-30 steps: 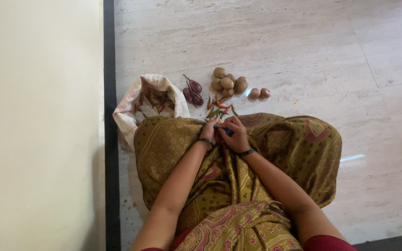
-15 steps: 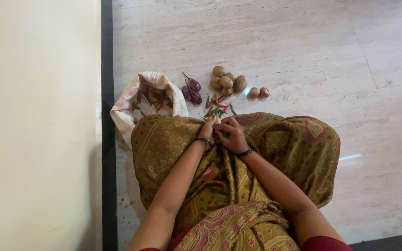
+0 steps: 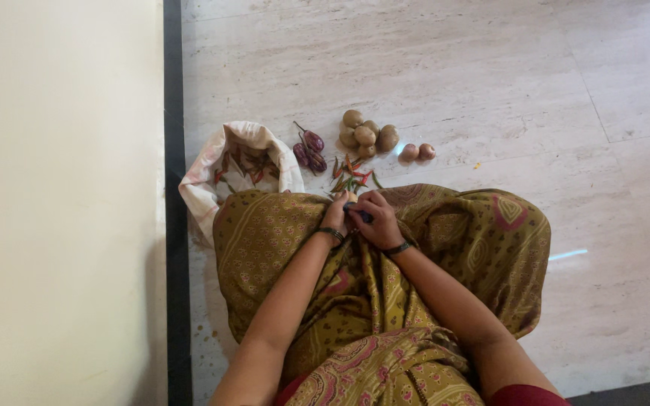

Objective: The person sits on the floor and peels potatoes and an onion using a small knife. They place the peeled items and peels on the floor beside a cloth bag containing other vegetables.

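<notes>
I sit on a pale stone floor in an olive patterned garment (image 3: pixel 445 248). Both hands meet just in front of my knees. My right hand (image 3: pixel 376 219) is closed around a small tool with a dark blue handle (image 3: pixel 360 215). My left hand (image 3: pixel 337 214) touches it from the left, fingers curled; what it holds is hidden. Just beyond the hands lies a small heap of red and green chillies (image 3: pixel 351 179).
An open white cloth bag (image 3: pixel 239 167) with chillies inside lies at the left. Small purple aubergines (image 3: pixel 308 152), a pile of potatoes (image 3: pixel 366 134) and two onions (image 3: pixel 417 151) lie further out. A dark strip (image 3: pixel 172 188) and a cream wall (image 3: pixel 62 203) border the left.
The hands have stayed together at the same spot with only slight finger motion. The view has shifted a little.
</notes>
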